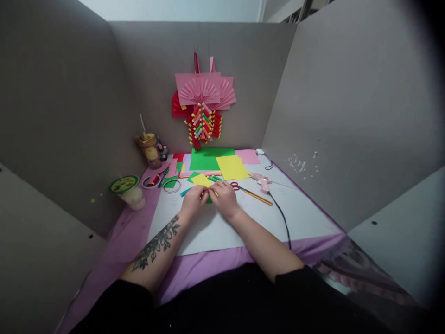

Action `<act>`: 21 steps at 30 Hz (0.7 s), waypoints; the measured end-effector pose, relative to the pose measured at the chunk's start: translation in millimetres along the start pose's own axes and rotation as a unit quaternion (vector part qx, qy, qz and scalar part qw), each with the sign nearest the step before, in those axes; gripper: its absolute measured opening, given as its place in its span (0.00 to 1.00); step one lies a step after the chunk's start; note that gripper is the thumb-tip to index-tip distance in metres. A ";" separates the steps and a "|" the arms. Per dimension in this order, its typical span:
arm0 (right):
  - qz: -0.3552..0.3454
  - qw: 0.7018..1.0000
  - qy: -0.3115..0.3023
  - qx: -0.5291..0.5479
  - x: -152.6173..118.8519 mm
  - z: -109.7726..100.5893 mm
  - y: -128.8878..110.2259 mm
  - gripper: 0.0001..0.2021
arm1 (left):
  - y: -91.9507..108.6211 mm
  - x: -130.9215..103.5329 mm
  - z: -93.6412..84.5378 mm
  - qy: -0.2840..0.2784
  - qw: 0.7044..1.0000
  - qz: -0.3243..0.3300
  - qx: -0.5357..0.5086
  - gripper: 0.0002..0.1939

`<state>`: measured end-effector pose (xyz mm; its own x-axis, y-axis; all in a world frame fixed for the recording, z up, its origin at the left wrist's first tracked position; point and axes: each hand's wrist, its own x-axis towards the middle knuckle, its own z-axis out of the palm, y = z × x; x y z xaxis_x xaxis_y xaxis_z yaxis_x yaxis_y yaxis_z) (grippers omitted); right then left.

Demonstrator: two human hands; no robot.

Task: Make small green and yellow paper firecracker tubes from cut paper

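L hand (194, 200) & R hand (225, 199) are together, fingertips pinched in & meeting; can't tell what's clamped b/c fingers hide it. Sm. green paper piece (209, 201) shows just under them, over the white sheet (215, 232). For fiddly paper work, prob. best to keep fingertip pressure even & go slow so edges don't skew/crease. Containers, far L: round white dish (150, 187) w/ red bits inside; tall cup (150, 152) w/ straw, yellowish-brown contents; green-lidded cup (134, 198), pale contents.

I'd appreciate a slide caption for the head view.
Left hand and right hand close together over a white sheet, scissors nearby.
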<state>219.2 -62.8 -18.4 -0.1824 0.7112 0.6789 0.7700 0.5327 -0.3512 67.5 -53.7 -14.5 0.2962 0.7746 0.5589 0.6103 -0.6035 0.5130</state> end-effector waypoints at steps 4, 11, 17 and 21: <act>0.006 0.999 0.014 0.034 0.7 1.3 1.0 0.11 | -2.4 0.2 0.8 -0.006 1.000 0.021 0.007 0.07; 0.021 0.993 0.043 0.112 1.1 4.7 5.3 0.08 | -2.4 0.6 -0.2 0.001 0.999 0.043 0.006 0.07; 0.071 0.976 0.039 0.201 3.0 5.3 7.7 0.07 | -3.8 1.6 0.9 0.012 0.999 0.038 -0.007 0.07; 0.083 0.972 0.047 0.216 3.5 5.5 6.5 0.07 | -3.3 1.2 2.1 0.019 0.999 0.021 -0.018 0.07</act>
<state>220.2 -54.3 -21.9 -0.0049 0.7691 0.6391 0.4515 0.5720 -0.6849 67.4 -50.4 -16.9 0.2931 0.7408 0.6044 0.5701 -0.6429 0.5115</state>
